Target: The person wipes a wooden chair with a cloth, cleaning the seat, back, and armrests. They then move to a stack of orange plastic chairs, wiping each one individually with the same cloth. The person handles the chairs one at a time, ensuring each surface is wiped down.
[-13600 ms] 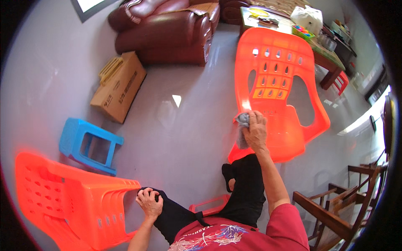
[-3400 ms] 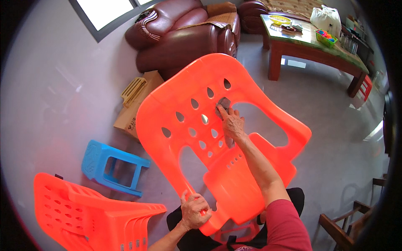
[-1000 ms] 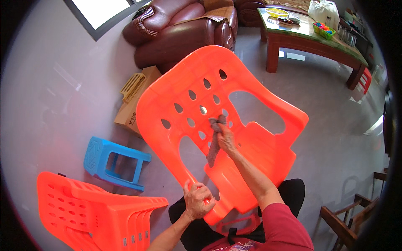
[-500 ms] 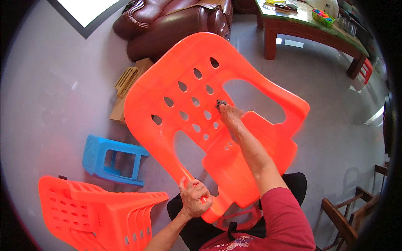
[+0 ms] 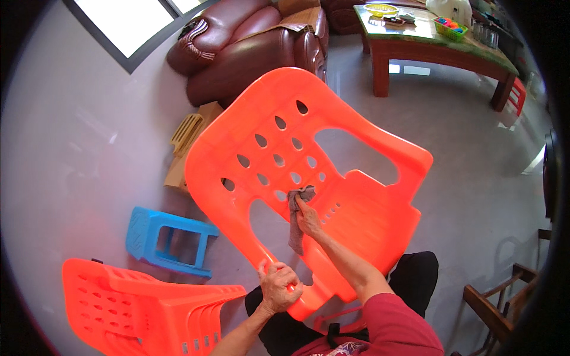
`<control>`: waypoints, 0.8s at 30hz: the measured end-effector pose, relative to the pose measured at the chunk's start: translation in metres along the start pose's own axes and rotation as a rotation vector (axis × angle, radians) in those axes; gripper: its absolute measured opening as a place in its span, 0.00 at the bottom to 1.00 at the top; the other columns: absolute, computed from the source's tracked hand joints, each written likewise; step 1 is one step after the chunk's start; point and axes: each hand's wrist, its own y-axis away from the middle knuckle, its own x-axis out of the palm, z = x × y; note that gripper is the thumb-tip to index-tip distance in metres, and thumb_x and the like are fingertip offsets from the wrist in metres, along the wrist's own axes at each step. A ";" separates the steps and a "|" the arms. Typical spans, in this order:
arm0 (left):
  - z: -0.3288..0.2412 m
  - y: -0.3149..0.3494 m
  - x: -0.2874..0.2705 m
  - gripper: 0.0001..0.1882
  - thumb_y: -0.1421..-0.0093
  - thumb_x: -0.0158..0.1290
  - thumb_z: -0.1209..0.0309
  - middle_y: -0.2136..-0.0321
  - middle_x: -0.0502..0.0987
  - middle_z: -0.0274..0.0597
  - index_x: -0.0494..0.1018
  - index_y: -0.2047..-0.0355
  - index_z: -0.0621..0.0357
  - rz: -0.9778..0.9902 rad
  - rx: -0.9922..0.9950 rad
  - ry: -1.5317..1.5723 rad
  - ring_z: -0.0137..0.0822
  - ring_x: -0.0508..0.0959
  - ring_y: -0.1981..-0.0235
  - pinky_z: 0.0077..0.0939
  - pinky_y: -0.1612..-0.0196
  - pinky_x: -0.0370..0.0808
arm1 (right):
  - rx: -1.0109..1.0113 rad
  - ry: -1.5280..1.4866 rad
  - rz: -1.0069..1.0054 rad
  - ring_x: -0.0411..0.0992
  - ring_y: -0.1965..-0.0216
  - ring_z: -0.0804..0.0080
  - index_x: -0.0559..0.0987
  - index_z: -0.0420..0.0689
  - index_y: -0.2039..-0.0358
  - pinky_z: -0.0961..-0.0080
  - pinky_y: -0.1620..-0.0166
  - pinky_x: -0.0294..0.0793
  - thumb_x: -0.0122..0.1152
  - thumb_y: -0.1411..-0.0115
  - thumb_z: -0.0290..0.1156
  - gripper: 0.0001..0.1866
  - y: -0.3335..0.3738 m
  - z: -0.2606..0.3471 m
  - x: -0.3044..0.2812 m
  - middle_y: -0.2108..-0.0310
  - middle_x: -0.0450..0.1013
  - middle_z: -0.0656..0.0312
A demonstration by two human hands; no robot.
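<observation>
An orange plastic armchair point(image 5: 368, 219) with teardrop holes in its backrest leans in front of me, above my knees. My left hand point(image 5: 280, 287) is wrapped round the front end of its left armrest. With my right hand point(image 5: 307, 217) I press a grey-brown cloth point(image 5: 296, 236) against the lower backrest, just above the seat. Part of the cloth hangs down over the inner edge of the left armrest opening. My right forearm crosses over the seat and hides some of it.
Stacked orange chairs point(image 5: 107, 302) stand at lower left, beside a blue stool point(image 5: 172, 240). A cardboard box point(image 5: 178, 172) lies by the wall. Farther off are a brown leather sofa point(image 5: 255, 65) and a wooden table point(image 5: 380, 50) bearing baskets. Dark wooden furniture point(image 5: 490, 311) stands at right.
My right hand has moved the cloth down and left across the backrest, and more of the cloth shows. My left hand keeps its hold on the armrest. The whole view has shifted slightly.
</observation>
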 end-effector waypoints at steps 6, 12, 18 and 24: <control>0.001 0.007 -0.002 0.06 0.60 0.57 0.67 0.77 0.72 0.28 0.71 0.85 0.50 -0.001 -0.028 -0.006 0.36 0.72 0.60 0.56 0.42 0.49 | 0.020 -0.070 0.000 0.73 0.60 0.44 0.67 0.52 0.44 0.55 0.61 0.71 0.44 0.44 0.25 0.25 -0.052 0.055 -0.019 0.61 0.73 0.46; 0.001 0.011 -0.008 0.05 0.60 0.57 0.67 0.77 0.72 0.28 0.71 0.84 0.50 -0.001 -0.044 0.001 0.37 0.72 0.60 0.58 0.42 0.48 | 0.127 0.551 0.286 0.71 0.61 0.42 0.69 0.52 0.52 0.50 0.63 0.68 0.44 0.47 0.23 0.21 -0.055 0.057 -0.037 0.65 0.74 0.47; 0.004 0.005 0.000 0.06 0.58 0.56 0.66 0.78 0.72 0.29 0.71 0.84 0.50 -0.001 -0.023 0.003 0.37 0.72 0.59 0.59 0.42 0.47 | 0.054 0.055 0.160 0.70 0.55 0.43 0.67 0.47 0.47 0.53 0.56 0.69 0.43 0.46 0.24 0.24 -0.049 0.015 -0.022 0.58 0.72 0.44; 0.005 0.005 0.000 0.07 0.58 0.56 0.65 0.77 0.73 0.29 0.70 0.84 0.51 -0.028 -0.007 0.006 0.37 0.72 0.59 0.59 0.42 0.47 | 0.044 0.022 0.214 0.69 0.55 0.42 0.69 0.48 0.46 0.54 0.52 0.68 0.43 0.47 0.26 0.25 0.024 0.002 0.010 0.58 0.72 0.40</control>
